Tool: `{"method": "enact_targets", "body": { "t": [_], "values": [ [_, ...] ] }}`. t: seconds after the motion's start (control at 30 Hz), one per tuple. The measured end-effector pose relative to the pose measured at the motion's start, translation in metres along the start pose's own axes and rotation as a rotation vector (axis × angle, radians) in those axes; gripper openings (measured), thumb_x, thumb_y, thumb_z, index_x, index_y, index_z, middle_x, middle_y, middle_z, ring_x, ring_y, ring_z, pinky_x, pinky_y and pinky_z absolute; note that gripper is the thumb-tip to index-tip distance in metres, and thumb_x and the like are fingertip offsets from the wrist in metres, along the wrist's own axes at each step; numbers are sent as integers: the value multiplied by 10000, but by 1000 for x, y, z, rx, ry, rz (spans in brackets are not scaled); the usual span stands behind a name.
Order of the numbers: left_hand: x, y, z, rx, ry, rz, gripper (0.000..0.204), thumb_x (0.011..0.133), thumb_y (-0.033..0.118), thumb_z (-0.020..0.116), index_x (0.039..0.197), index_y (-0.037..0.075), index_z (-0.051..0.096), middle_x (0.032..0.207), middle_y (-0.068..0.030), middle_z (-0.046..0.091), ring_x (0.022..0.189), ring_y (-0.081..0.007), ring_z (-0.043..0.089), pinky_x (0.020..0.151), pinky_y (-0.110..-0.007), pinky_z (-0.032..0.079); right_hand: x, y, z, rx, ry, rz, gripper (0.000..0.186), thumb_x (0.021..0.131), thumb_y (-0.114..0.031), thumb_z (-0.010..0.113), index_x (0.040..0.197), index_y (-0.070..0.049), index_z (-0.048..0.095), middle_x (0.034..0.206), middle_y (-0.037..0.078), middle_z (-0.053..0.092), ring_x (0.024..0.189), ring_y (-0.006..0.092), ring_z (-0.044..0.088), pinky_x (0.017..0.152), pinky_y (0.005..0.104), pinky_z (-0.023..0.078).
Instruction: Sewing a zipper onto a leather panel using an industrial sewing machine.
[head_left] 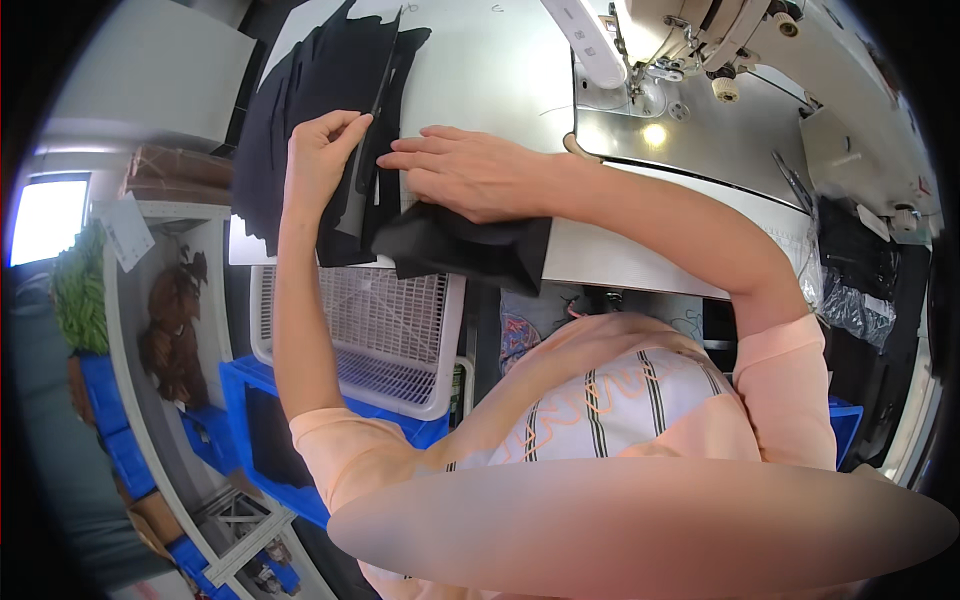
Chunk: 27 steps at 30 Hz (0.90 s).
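Observation:
Black fabric pieces lie in an overlapping stack on the left of the white table. My left hand is closed in a pinch, thumb against forefinger, on the edge of a narrow black fabric piece on top of the stack. My right hand is just to the right, palm down with fingers stretched toward that piece. Beneath its palm another black fabric piece bulges up and hangs over the table's front edge. Part of that piece is hidden by the hand.
A sewing machine stands at the far right on its metal plate. Tweezers lie beside it. Below the table's front edge are a white plastic basket and a blue crate. Shelving stands at the left.

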<state>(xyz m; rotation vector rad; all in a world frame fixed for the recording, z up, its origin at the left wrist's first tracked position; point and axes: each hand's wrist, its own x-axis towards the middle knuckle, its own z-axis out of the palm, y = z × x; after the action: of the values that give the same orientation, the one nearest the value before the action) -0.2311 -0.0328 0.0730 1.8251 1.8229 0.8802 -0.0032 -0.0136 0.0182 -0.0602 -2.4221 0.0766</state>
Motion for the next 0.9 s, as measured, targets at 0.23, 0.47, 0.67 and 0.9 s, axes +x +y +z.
{"method": "enact_targets", "body": {
  "t": [0.23, 0.47, 0.67, 0.9],
  "values": [
    [8, -13, -146, -141, 160, -214, 251, 896, 215, 695, 1023, 2, 739, 867, -3, 703, 783, -64, 600, 725, -217, 469, 7, 11, 37, 191, -40, 154, 145, 925, -133, 511, 863, -3, 529, 1017, 201, 654, 975, 353, 637, 854, 404, 509],
    [6, 4, -77, 46, -67, 10, 266, 892, 212, 684, 936, -50, 705, 750, 17, 633, 705, -44, 527, 664, -206, 419, 7, -12, 11, 292, 12, 99, 91, 902, -80, 543, 848, -14, 513, 1395, 144, 511, 941, 315, 646, 805, 413, 528],
    [4, -10, -36, -100, -188, -95, 245, 899, 198, 668, 937, -41, 711, 697, 28, 608, 657, -34, 510, 610, -217, 411, 20, 5, 31, 218, -44, 111, 128, 879, -87, 581, 870, -28, 468, 1397, 131, 500, 893, 294, 639, 705, 394, 539],
    [11, -22, -65, -7, -200, -88, 227, 907, 197, 676, 960, -21, 712, 810, 31, 653, 767, -35, 563, 715, -206, 444, 26, 15, 55, 304, -61, 268, 130, 917, -121, 527, 921, 9, 522, 965, 161, 632, 800, 339, 655, 676, 413, 541]
  ]
}}
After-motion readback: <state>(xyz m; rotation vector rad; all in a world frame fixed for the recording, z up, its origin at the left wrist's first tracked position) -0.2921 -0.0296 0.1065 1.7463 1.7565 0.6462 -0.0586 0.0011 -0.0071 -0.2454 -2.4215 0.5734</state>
